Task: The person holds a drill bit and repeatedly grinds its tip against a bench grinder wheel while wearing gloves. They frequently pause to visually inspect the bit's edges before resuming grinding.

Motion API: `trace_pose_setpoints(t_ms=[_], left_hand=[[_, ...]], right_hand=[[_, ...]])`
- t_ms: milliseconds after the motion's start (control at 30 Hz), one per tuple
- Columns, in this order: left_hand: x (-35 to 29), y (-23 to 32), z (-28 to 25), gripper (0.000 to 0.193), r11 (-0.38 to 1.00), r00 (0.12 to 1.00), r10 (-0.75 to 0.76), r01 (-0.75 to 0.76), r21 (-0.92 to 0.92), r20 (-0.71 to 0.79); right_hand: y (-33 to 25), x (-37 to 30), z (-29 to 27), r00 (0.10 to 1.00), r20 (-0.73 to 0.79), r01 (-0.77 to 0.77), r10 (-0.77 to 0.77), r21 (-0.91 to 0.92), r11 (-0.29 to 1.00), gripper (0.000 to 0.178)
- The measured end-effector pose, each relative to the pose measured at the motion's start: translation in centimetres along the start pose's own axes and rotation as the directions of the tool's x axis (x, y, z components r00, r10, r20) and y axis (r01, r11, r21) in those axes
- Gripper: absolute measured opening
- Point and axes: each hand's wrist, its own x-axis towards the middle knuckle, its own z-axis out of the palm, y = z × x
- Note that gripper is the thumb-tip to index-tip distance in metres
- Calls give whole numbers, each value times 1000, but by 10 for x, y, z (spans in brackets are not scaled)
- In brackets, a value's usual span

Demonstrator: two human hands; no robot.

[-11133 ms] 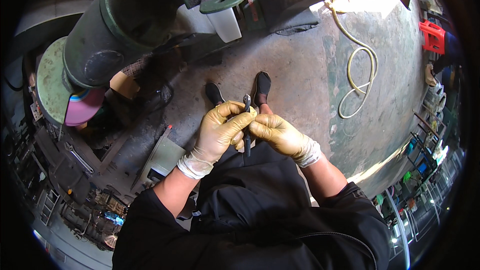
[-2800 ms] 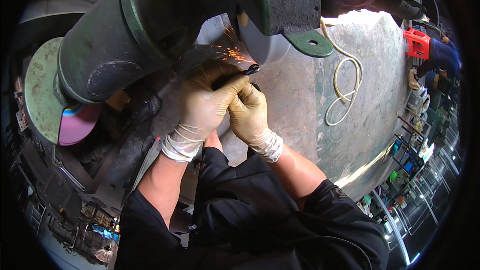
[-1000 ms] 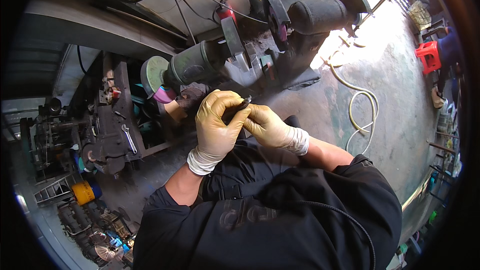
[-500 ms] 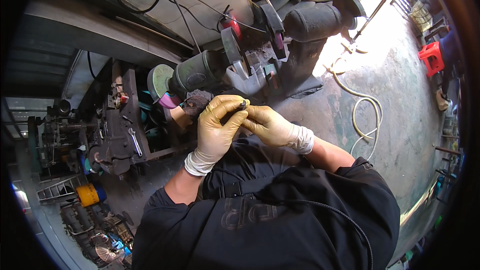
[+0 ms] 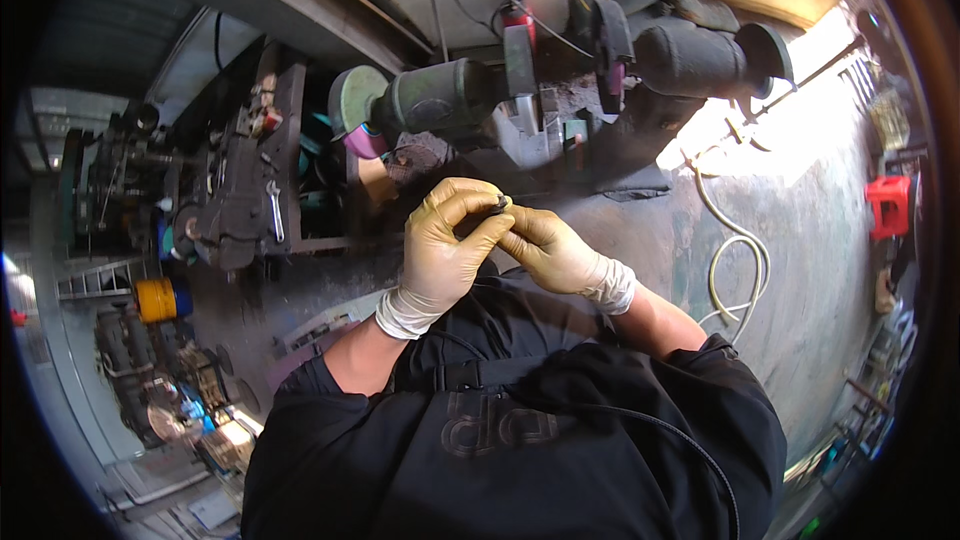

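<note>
Both hands meet in front of my chest in pale rubber gloves, stained yellow at the fingers. Between the fingertips is a small dark piece (image 5: 499, 204), mostly covered, so its kind cannot be made out. My left hand (image 5: 447, 245) pinches it with thumb and fingers. From the other side, the fingers of my right hand (image 5: 556, 252) close on the same piece. Beyond them stands a green bench grinder (image 5: 440, 98) with a pinkish wheel (image 5: 365, 141) at its left end.
A second, darker grinder (image 5: 690, 58) stands farther right. A workbench (image 5: 290, 150) at the left carries a wrench (image 5: 274, 210). A pale hose (image 5: 716, 265) lies coiled on the floor at right, near a red stool (image 5: 888, 206). A fire extinguisher (image 5: 518, 20) stands at the back.
My view has shifted, so the grinders and bench appear higher and the grinders farther right. Both hands stay together on the small dark piece.
</note>
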Motion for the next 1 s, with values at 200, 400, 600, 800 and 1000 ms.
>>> trace_pose_setpoints(t_ms=[200,400,600,800,1000], left_hand=[[-33,-6,-30,13,997,986,-8,20,68,-164],[-80,-7,-74,14,991,926,-115,132,23,-359],[-149,-41,-147,8,982,800,-190,164,-97,-569],[-265,-90,-183,18,599,718,-648,274,-753,-254],[-402,-180,-249,29,544,411,-794,148,-826,-449]], right_hand=[[9,13,39,992,115,45,-47,24,999,18],[17,29,98,971,240,-11,-1,47,999,20],[41,44,185,917,368,-187,156,50,981,24],[98,55,275,799,495,-297,343,-172,939,25],[171,63,341,772,557,95,306,-578,811,31]])
